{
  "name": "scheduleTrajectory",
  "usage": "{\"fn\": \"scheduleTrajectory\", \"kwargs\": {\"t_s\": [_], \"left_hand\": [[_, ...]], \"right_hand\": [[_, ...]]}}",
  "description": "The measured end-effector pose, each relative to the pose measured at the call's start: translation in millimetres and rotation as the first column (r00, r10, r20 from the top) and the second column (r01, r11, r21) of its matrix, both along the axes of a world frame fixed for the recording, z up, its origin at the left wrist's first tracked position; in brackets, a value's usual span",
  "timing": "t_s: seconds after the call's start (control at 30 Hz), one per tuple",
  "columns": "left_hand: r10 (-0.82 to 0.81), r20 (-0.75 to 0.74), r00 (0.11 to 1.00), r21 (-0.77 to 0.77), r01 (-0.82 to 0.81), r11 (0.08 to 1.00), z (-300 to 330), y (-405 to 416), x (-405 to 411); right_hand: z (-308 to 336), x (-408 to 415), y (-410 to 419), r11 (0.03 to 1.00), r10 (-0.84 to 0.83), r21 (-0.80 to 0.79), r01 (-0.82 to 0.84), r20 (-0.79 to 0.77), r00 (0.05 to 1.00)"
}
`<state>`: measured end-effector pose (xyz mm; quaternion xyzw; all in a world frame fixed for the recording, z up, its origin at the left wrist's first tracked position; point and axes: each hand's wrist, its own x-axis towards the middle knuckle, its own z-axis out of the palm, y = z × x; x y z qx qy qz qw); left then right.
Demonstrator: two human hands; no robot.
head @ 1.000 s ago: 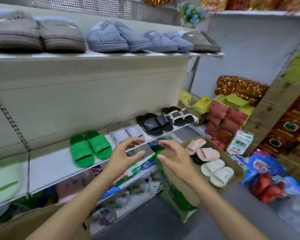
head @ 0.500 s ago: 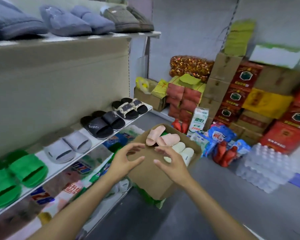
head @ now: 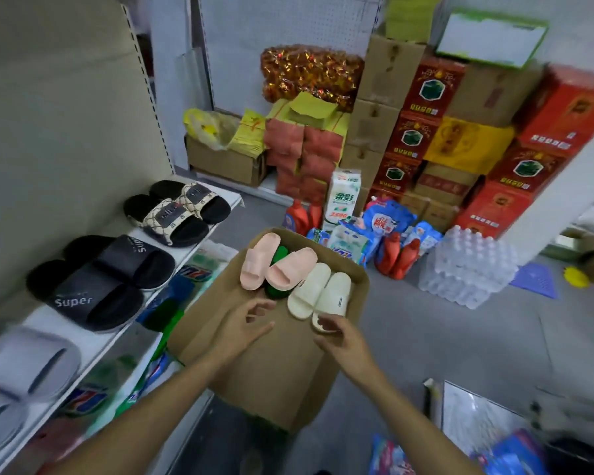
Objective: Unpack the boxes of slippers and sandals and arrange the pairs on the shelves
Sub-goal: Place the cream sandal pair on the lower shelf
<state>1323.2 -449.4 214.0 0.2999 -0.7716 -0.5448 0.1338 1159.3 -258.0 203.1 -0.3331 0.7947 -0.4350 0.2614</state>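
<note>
An open cardboard box (head: 268, 365) stands on the floor beside the shelf. In it lie a pink pair of slippers (head: 275, 267), a cream pair (head: 318, 293) and something green (head: 278, 289) under them. My left hand (head: 244, 329) hovers over the box, fingers loosely curled, holding nothing. My right hand (head: 340, 337) is at the heel of the right cream slipper, fingers curled near it; a grip cannot be made out. The white shelf (head: 117, 332) carries a black "Super" pair (head: 100, 281), a patterned black pair (head: 177, 210) and a grey pair (head: 21, 382).
Stacked red and brown cartons (head: 460, 138), a shrink-wrapped pack of water bottles (head: 467, 269), detergent bags and red bottles (head: 391, 241) crowd the floor behind the box. Packaged goods fill the lower shelf (head: 124, 378). Bare grey floor (head: 443, 344) lies to the right.
My view swung right and down, from the shelf to the box. Both hands moved forward over the box, the right one reaching the cream slipper's heel.
</note>
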Motion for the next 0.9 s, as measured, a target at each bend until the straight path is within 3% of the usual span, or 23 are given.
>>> {"fn": "scheduleTrajectory", "kwargs": {"t_s": [0.2,0.33,0.53,0.67,0.9], "left_hand": [[-0.038,0.165,0.986,0.129,0.016,0.991,-56.4,-30.6,-62.2],[-0.007,0.268,0.963,0.266,-0.067,0.962,-111.6,-40.3,-115.3],[0.087,0.375,0.923,0.305,-0.212,0.928,-184.8,-61.9,-195.2],[0.126,0.437,0.891,0.391,-0.314,0.865,-219.7,-79.3,-233.3],[0.193,0.512,0.837,0.354,-0.410,0.841,-256.4,-83.0,-260.3]], "right_hand": [[-47.0,-54.9,-23.5,0.970,-0.205,0.164,0.177,0.173,0.963],[-91.4,-100.9,-46.4,0.931,-0.336,0.240,0.275,0.270,0.902],[-161.2,-161.3,-81.5,0.890,-0.415,0.354,0.288,0.364,0.834],[-220.4,-193.6,-88.6,0.880,-0.407,0.393,0.269,0.327,0.853],[-234.4,-216.6,-112.6,0.827,-0.488,0.497,0.262,0.402,0.775]]}}
